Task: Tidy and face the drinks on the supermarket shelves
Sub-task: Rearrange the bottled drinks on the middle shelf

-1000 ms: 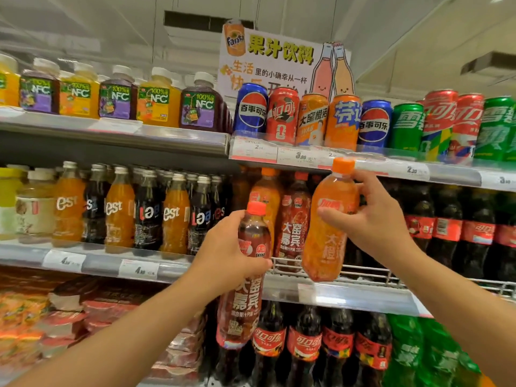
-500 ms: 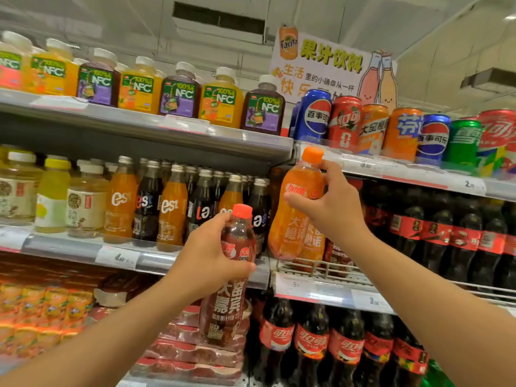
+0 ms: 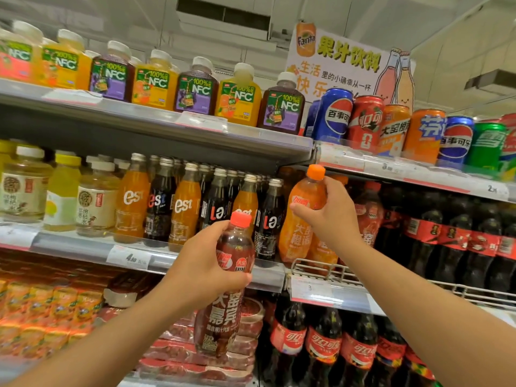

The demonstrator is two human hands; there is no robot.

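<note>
Curling round the neck of an orange soda bottle (image 3: 300, 219), the right hand (image 3: 332, 216) holds it upright at the wire rack (image 3: 335, 270), front row, cap just under the can shelf (image 3: 391, 169). Left hand (image 3: 203, 263) grips a dark red soda bottle (image 3: 223, 303) by its shoulder, in the air at seven o'clock from the orange one. Cola bottles (image 3: 446, 236) fill the rack toward three o'clock; glass drink bottles (image 3: 178, 202) stand toward nine o'clock; juice bottles (image 3: 195, 85) line the top shelf.

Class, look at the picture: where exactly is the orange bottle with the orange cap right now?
In the head view, right of centre: the right hand grips the orange bottle at the wire rack, just right of the est bottles.
</note>
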